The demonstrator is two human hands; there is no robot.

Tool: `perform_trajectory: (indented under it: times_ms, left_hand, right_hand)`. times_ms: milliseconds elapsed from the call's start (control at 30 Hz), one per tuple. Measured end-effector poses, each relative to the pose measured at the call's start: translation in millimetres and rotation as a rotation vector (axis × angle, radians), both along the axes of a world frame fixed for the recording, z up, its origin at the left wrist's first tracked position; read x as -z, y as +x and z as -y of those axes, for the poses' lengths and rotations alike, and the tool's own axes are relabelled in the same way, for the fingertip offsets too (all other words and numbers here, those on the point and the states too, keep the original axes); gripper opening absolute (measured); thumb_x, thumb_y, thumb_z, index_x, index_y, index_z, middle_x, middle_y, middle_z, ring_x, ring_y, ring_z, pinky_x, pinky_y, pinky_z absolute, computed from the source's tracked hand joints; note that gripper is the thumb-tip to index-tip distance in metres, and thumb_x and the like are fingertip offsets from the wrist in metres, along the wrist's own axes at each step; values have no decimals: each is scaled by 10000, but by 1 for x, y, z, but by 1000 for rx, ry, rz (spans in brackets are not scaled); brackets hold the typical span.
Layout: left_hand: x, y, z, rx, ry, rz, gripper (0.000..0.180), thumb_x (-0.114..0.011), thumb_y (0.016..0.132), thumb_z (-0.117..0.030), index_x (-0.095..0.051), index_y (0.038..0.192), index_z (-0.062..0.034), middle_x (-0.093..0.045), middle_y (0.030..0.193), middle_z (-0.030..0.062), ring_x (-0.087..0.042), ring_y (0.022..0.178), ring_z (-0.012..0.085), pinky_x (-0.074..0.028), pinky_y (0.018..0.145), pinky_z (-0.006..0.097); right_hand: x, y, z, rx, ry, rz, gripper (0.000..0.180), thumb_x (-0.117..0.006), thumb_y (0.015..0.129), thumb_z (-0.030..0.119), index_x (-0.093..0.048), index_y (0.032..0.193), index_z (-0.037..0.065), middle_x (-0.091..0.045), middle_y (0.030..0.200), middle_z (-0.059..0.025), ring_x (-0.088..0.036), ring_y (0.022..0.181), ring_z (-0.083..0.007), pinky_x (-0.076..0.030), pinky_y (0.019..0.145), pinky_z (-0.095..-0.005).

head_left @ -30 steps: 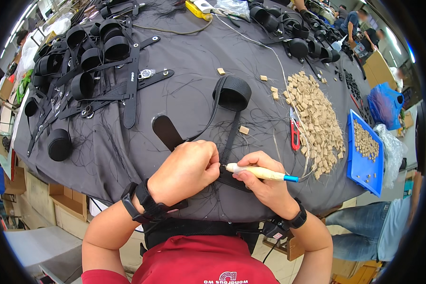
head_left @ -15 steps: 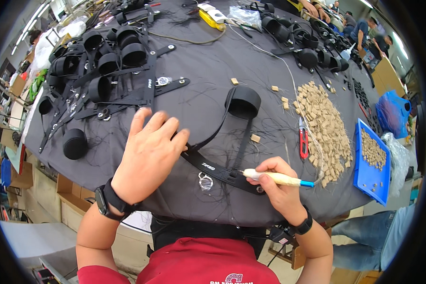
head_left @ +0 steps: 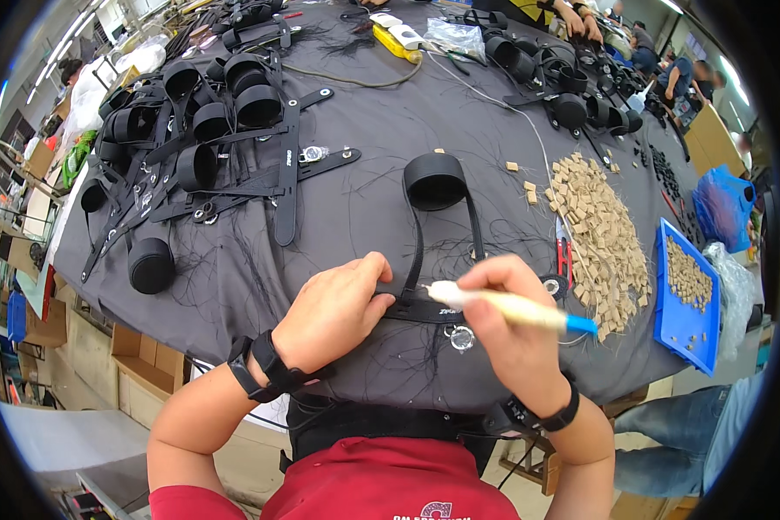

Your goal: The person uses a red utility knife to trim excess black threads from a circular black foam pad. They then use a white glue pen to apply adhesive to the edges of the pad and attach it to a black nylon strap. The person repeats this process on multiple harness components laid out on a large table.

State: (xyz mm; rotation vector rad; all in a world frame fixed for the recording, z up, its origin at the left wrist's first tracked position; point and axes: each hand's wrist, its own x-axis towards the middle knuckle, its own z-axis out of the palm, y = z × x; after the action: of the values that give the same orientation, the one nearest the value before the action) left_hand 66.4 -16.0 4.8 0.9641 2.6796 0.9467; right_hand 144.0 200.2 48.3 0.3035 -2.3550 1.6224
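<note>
Now lowered, my left hand (head_left: 334,303) touches the flat black strap (head_left: 420,310) below the round black cup (head_left: 434,185), grip unclear; my right hand (head_left: 524,355) pinches the cream pen-shaped tool (head_left: 531,312), shifting work to the cup's thin black left band (head_left: 418,247).

Right hand (head_left: 522,347) holds pen-like tool (head_left: 530,310) near strap (head_left: 418,310).

Tabletop (head_left: 347,230) dark grey, cloth-covered, creased, strewn with loose black threads (head_left: 348,45). Left: tangled pile of black straps and cups (head_left: 198,169). Centre: 1 black strap assembly with round cup (head_left: 434,185). Right: heap of tan blocks (head_left: 602,247), red-handled snips (head_left: 564,257) just beside; 1 blue tray (head_left: 674,336) farther right. Far side: yellow-and-white power strip (head_left: 397,41), clear plastic bag (head_left: 455,36).
</note>
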Motion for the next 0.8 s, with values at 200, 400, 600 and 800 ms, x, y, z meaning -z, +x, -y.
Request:
perform_trajectory:
  times_ms: [200, 400, 600, 800]
  left_hand:
    - [-12, 3, -7, 89, -89, -298, 403, -787, 757, -123, -603, 1114, -97, -575, 1021, 72, -530, 1029, 285, -408, 888, 390]
    - [-22, 5, -12, 196, -123, -453, 380, -790, 750, -147, -620, 1082, -78, -558, 1004, 64, -532, 987, 264, -414, 862, 361]
    - [-6, -15, -26, 353, -93, -364, 329, -749, 801, -130, -622, 1088, -33, -578, 907, 91, -596, 899, 287, -483, 816, 354]
    - [-3, -40, -33, 377, 78, -68, 226, -749, 808, -87, -686, 1017, -28, -577, 845, 100, -624, 777, 294, -516, 715, 362]
  right_hand:
    - [36, -17, -2, -17, -587, 70, 245, -594, 1022, 233, -577, 1053, -10, -657, 948, -72, -634, 871, -115, -511, 790, -254]
    - [34, -20, -8, -30, -654, 16, 320, -505, 1049, 334, -520, 1072, 15, -644, 962, -130, -655, 895, -186, -527, 832, -318]
    - [37, -26, -18, -64, -816, -75, 289, -495, 1059, 280, -532, 1086, -6, -613, 987, -103, -666, 931, -185, -553, 824, -337]
    - [37, -28, -30, -104, -840, -78, 314, -511, 1049, 322, -536, 1064, 9, -653, 933, -125, -655, 832, -165, -530, 742, -303]
